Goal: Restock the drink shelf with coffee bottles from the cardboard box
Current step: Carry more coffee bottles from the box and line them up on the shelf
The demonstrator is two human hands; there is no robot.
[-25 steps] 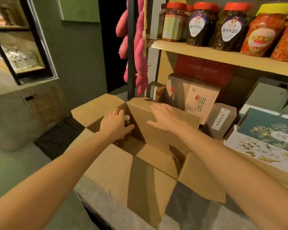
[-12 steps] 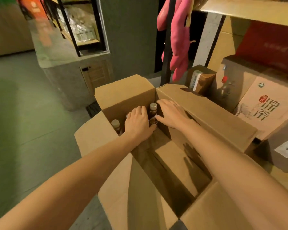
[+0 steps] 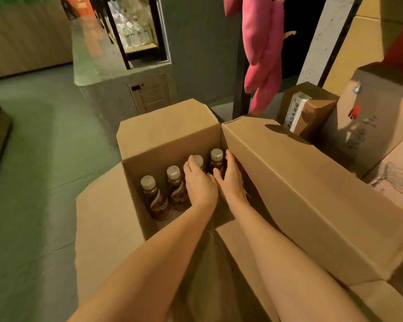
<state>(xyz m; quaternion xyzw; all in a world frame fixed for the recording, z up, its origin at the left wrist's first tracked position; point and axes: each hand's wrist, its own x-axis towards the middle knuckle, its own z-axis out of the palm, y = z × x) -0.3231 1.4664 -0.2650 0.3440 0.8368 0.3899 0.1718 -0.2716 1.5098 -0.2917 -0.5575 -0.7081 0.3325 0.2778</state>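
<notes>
Cardboard flaps are folded out around the open box (image 3: 172, 138), which serves as the landmark. Four coffee bottles (image 3: 155, 197) with pale caps are stood upright in a row against its far wall. Inside the box, the left hand (image 3: 199, 182) is laid over the third bottle (image 3: 197, 160), fingers curled on it; whether it is clamped cannot be told. The right hand (image 3: 230, 180) is held loosely spread beside the fourth bottle (image 3: 216, 159), against the right flap (image 3: 312, 194). Pink plush (image 3: 262, 49) is hung beyond the box.
</notes>
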